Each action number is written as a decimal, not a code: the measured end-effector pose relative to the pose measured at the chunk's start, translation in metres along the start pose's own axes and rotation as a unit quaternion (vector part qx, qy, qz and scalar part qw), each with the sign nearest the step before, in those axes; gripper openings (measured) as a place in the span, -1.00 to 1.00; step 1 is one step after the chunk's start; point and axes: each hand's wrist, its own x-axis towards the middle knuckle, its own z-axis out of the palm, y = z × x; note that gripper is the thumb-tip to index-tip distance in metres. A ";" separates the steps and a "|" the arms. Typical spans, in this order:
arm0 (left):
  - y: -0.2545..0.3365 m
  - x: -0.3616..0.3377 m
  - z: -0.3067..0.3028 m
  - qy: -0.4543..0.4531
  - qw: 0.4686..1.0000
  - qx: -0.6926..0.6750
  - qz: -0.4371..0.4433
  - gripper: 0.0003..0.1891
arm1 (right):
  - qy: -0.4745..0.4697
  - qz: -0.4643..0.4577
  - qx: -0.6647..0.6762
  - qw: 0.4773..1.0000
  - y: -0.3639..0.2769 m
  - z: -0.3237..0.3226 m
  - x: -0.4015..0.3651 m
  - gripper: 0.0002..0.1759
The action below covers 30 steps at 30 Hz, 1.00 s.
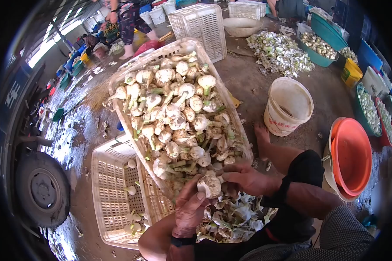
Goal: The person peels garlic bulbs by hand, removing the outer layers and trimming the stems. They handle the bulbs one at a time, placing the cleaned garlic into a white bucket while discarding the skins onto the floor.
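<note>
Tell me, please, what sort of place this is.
Probably a garlic-sorting yard or market: a tilted white plastic lattice crate heaped with stalked white garlic bulbs, and a pale heap of trimmings on the stained concrete floor.

The garlic bulb (209, 185) is off-white, smudged brown; the heaped bulbs (178, 113) are white with green stalks. Their crate (183, 43) is cream with a lattice pattern (the lower crate (106, 174) matches). The bucket (287, 104) is white with red lettering, the basin (353, 156) orange, the wristband (183, 240) black.
</note>
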 end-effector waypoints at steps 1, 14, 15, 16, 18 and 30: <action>-0.002 0.001 -0.002 -0.001 1.000 0.000 -0.003 -0.39 | 0.026 -0.027 -0.129 0.991 -0.002 0.002 -0.002 -0.68; -0.020 0.006 -0.019 0.041 0.953 0.287 0.085 -0.61 | 0.026 -0.248 -0.390 0.886 0.015 -0.009 0.001 -0.74; -0.022 0.006 -0.021 0.039 0.940 0.323 0.103 -0.62 | 0.026 -0.247 -0.391 0.886 0.014 -0.008 0.000 -0.74; -0.024 0.007 -0.023 0.039 0.940 0.322 0.104 -0.62 | 0.025 -0.248 -0.399 0.883 0.011 -0.006 -0.003 -0.75; -0.027 0.007 -0.025 0.056 0.888 0.429 0.157 -0.52 | 0.024 -0.248 -0.407 0.879 0.011 -0.004 -0.003 -0.77; -0.033 0.007 -0.025 0.065 0.856 0.467 0.213 -0.54 | 0.062 -0.260 -0.500 0.824 0.024 -0.002 0.002 -0.86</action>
